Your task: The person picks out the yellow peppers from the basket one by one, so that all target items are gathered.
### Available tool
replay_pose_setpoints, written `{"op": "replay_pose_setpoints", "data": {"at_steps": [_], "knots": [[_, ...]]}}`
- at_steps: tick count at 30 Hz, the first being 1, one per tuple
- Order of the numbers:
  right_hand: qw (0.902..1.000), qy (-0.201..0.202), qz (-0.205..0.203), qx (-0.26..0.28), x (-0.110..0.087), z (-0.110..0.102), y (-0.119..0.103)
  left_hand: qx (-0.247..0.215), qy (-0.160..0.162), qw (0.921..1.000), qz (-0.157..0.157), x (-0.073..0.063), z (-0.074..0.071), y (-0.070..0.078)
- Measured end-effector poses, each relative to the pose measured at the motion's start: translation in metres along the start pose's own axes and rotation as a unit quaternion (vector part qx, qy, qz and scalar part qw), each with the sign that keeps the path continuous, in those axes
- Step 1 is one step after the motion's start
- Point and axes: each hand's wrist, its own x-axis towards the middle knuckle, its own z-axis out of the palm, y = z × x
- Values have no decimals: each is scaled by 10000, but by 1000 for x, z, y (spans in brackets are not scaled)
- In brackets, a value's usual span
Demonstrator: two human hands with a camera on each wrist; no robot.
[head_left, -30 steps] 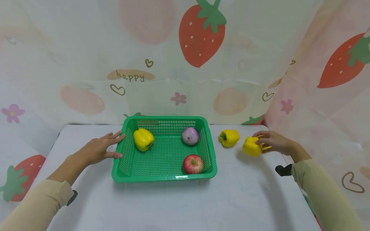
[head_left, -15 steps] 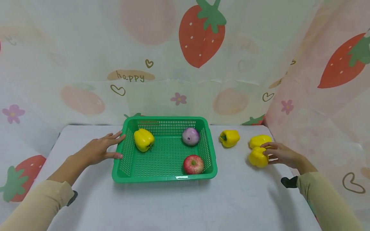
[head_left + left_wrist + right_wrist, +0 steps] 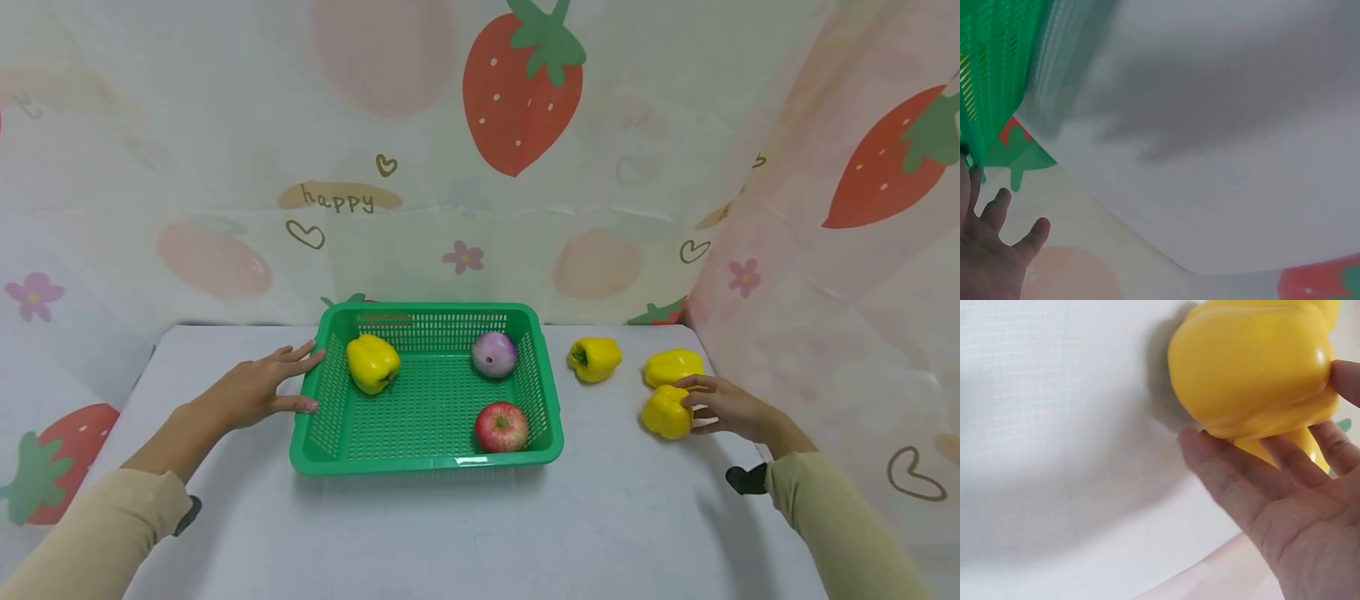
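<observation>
Green plastic forms the basket [image 3: 375, 467], located at the centre of the head view on a white table [image 3: 450, 542]. Left hand [image 3: 258, 390]: positioned at the left of the frame, fingers spread and extended, fingertips at the basket's left rim. These fingers are not clenched. In the left wrist view the same hand occupies the lower left corner, below the basket wall.

Right hand [image 3: 738, 410]: positioned at the right of the frame, grasping the front pepper [image 3: 666, 413] — thumb on one side, fingers curled along the other. The right wrist view shows this yellow pepper at upper right, the thumb against its right side and the fingers at its lower edge. Whether the pepper bears on the table cannot be determined.

The rear pepper [image 3: 673, 365], also yellow, lies just above the front pepper in the head view; contact between the two is unclear. The third pepper [image 3: 596, 359] lies to their left, apart from both and near the basket's right wall.

Basket contents: the inner pepper [image 3: 372, 363], yellow, at upper left; a round purple vegetable [image 3: 494, 354] at upper right; a red apple [image 3: 502, 427] at lower right — each apart from the others.
</observation>
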Motion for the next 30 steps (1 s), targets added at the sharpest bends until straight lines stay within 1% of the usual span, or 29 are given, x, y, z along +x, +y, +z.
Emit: {"op": "replay_pose_setpoints", "data": {"at_steps": [4,8,13,19,22,26,30], "knots": [[9998,-19,85,-198,-4,-2,-3,-15,8,10000,-5,0,1,0],[9992,-150,-10,-358,-8,-8,-6,-32,23,10000,10,-1,1,0],[9981,-249,-87,-564,-11,-15,-21,-30,25,10000,-2,-2,1,0],[9966,-238,-311,-723,-10,-22,-50,-12,13,10000,-13,-1,1,0],[9950,-277,-527,-802,-7,-21,-67,-20,-6,10000,-8,0,2,0],[9921,-330,-753,-948,-2,-13,-92,-17,19,10000,36,0,0,0],[9896,-312,-917,-1062,4,0,-123,17,40,10000,55,1,0,0]]}}
